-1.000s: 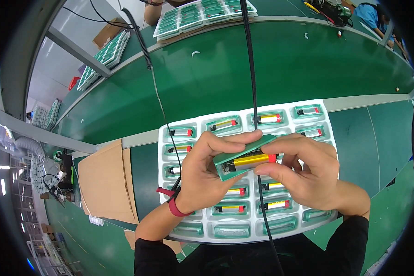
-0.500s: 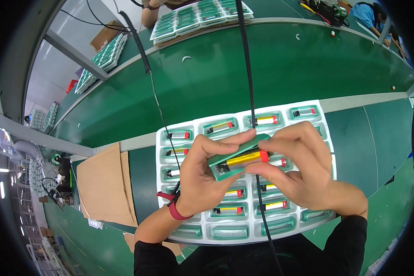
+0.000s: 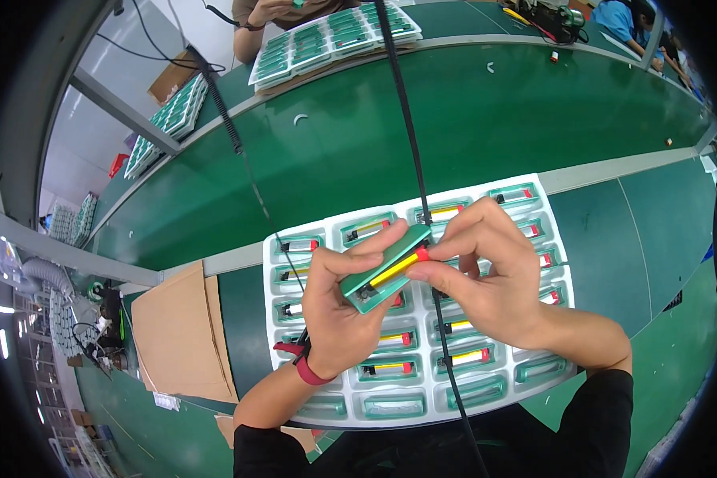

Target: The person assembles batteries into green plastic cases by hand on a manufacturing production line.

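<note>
My left hand [image 3: 338, 319] is closed around a narrow green plastic casing [image 3: 362, 296], held tilted above the white tray [image 3: 432, 406]. In the casing's open side lies a slim cylindrical piece [image 3: 397, 272] with a yellow strip and a red end cap, much like a small battery assembly. My right hand [image 3: 498, 283] pinches this piece at its red end with thumb and fingers. The end inside the casing is partly hidden. Below both hands, the tray's green-lined compartments hold several similar pieces [image 3: 386, 370], while a front compartment [image 3: 394, 406] shows no such piece.
A black cable [image 3: 410, 127] hangs in front of the tray and passes between my hands. Brown cardboard [image 3: 179, 327] lies to the left. Beyond the green surface [image 3: 334, 151], a co-worker's hand [image 3: 271, 9] is above another tray [image 3: 334, 40]. A coiled cord [image 3: 215, 95] hangs at upper left.
The casing and the piece now tilt more steeply, red end up. Both hands have shifted slightly left in the picture, and the view has shifted too. The co-worker's hand shows more at the top.
</note>
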Demonstrator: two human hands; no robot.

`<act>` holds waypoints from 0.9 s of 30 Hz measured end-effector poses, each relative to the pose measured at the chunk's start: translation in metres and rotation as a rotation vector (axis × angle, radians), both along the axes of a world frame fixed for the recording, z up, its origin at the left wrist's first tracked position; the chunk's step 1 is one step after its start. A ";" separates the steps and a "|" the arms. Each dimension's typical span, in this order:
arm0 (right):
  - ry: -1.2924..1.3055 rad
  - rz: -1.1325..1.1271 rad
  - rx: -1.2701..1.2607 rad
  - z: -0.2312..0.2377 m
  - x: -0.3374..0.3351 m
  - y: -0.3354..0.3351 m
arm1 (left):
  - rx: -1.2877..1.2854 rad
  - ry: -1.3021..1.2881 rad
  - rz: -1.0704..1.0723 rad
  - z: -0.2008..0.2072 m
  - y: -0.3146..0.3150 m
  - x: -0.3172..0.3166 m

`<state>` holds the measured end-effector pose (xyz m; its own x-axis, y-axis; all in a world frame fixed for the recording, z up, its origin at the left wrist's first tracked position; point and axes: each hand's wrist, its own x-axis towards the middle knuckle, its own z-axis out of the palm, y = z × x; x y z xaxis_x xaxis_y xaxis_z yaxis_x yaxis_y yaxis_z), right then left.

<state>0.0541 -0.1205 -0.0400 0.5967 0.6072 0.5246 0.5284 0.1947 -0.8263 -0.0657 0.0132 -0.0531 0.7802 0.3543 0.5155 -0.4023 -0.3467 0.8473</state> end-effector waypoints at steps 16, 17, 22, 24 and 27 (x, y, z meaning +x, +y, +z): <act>0.018 0.072 -0.211 0.005 0.006 -0.001 | 0.123 0.130 0.137 0.009 -0.001 0.007; -0.069 0.025 -0.112 0.001 0.006 0.001 | 0.120 0.130 0.139 0.009 -0.002 0.008; -0.167 0.055 0.033 -0.006 0.004 0.005 | 0.104 0.120 0.117 0.007 0.003 0.006; -0.107 0.066 0.009 -0.004 0.002 0.004 | 0.061 0.103 0.107 0.001 0.007 0.006; 0.060 0.111 0.047 -0.008 0.001 0.006 | -0.021 0.099 0.089 -0.001 0.006 0.006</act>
